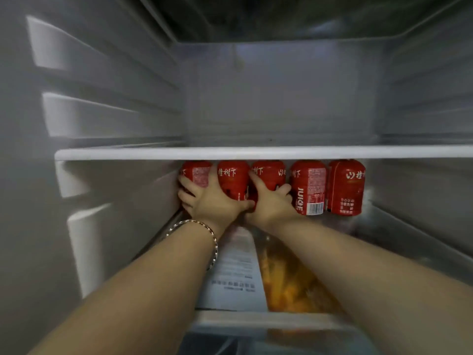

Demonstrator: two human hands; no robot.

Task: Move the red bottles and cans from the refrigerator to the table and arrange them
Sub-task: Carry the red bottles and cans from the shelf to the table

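Observation:
Several red juice bottles stand in a row at the back of a refrigerator shelf, their tops hidden by the white shelf above. My left hand [207, 198] wraps around the leftmost red bottle [197, 172], with the thumb between it and the second bottle [233, 179]. My right hand [268, 203] grips the third bottle [268, 174], fingers curled around its lower part. Two more red bottles, one [308, 185] labelled JUICE and one [346, 185] at the far right, stand untouched.
The white shelf edge [256, 152] runs just above the bottles. Below my arms lie a white printed sheet [235, 275] and a clear bag of orange food [291, 283]. Ribbed refrigerator walls close in left and right. A silver bracelet [204, 234] circles my left wrist.

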